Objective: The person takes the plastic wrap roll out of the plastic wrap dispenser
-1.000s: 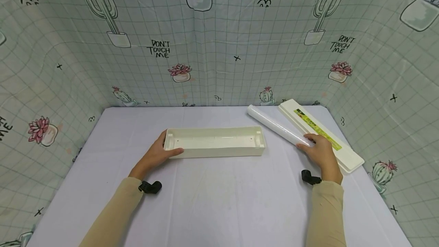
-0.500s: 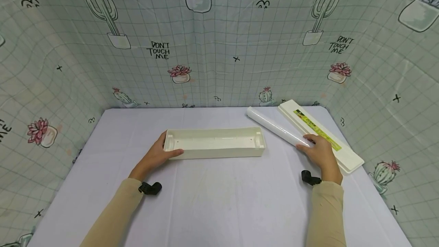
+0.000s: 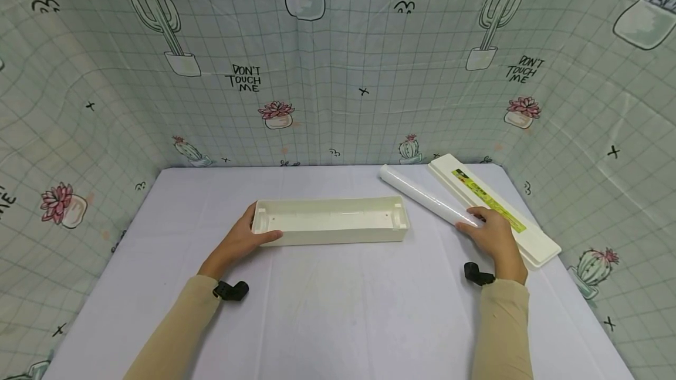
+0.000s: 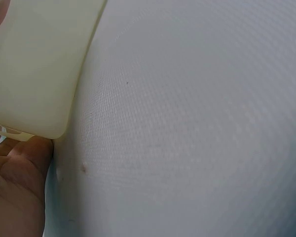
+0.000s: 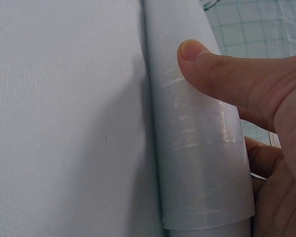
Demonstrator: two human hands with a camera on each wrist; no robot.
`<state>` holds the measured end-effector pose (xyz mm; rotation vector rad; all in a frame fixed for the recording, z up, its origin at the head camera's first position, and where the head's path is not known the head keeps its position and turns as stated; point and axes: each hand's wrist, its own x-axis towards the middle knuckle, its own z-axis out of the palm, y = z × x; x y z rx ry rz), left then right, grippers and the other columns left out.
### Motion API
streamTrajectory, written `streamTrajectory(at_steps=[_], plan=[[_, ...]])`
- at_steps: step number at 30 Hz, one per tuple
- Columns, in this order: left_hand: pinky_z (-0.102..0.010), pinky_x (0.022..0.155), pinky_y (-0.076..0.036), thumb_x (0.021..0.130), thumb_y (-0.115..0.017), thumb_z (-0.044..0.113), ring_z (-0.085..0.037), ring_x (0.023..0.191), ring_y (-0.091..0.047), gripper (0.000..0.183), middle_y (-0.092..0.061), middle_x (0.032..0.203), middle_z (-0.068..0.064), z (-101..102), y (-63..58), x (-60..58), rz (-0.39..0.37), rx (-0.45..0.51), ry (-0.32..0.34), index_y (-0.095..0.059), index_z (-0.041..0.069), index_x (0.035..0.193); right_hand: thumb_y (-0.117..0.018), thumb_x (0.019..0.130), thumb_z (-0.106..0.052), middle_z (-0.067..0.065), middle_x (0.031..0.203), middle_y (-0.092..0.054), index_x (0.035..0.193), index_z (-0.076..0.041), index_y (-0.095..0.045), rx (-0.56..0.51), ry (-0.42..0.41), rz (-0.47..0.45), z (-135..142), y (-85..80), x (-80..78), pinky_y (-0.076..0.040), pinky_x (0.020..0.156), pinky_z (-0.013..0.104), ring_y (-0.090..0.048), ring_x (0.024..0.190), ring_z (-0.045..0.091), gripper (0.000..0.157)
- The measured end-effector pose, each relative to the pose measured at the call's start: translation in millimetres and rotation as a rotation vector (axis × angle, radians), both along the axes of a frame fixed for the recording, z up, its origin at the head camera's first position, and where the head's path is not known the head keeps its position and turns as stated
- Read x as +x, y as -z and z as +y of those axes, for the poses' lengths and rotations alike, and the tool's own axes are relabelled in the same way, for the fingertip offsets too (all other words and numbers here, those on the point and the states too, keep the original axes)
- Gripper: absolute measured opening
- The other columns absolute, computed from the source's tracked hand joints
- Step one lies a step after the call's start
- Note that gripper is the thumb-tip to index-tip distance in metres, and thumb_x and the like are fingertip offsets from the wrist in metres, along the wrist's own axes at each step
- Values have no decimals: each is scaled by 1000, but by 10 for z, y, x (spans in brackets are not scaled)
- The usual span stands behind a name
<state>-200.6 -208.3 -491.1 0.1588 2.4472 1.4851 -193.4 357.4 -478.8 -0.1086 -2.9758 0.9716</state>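
The left hand [image 3: 239, 241] is holding the left end of the tray [image 3: 331, 220]: the thumb is curling along the near wall at the corner and the fingers are wrapping behind the end wall. The left wrist view is confirming skin against the tray corner [image 4: 34, 74].

The right hand [image 3: 493, 240] is gripping the near end of the roll [image 3: 425, 197]. In the right wrist view the thumb [image 5: 212, 69] is pressing across the top of the roll [image 5: 197, 148] while the fingers are curling beneath it.

Governing relation:
- The tray is lying open side up near the middle of the table [image 3: 338, 309], with its long axis running left to right across the person's front.
- The roll is lying to the right of the tray, with its long axis running diagonally from the right hand away and to the left, its far end pointing toward the back wall. It is lying skew to the tray, not parallel to it.
- The right hand is the nearer hand to the roll; the left hand is well apart from it, at the tray's opposite end.
- The tray's right end is lying near the roll's middle, apart from it.

The lid [image 3: 493, 207] is lying just beside the roll on its right, roughly parallel to it.
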Motion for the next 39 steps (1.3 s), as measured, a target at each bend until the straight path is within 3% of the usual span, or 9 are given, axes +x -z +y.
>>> streamTrajectory(at_steps=[10, 39], plan=[[-61, 119, -29, 89, -80, 39, -40, 144, -39, 110, -34, 161, -22, 2, -69, 37, 4, -2, 6, -8, 11, 166, -75, 95, -40, 33, 144, -52, 140, 4, -56, 0, 5, -20, -11, -34, 11, -34, 112, 64, -45, 135, 50, 66], [-61, 121, -28, 88, -80, 45, -40, 148, -35, 113, -29, 165, -21, -6, -5, -23, -2, -12, -3, -6, 10, 166, -75, 95, -38, 31, 144, -53, 141, 4, -56, -17, 20, -32, -28, -34, 11, -35, 112, 63, -45, 136, 48, 66]])
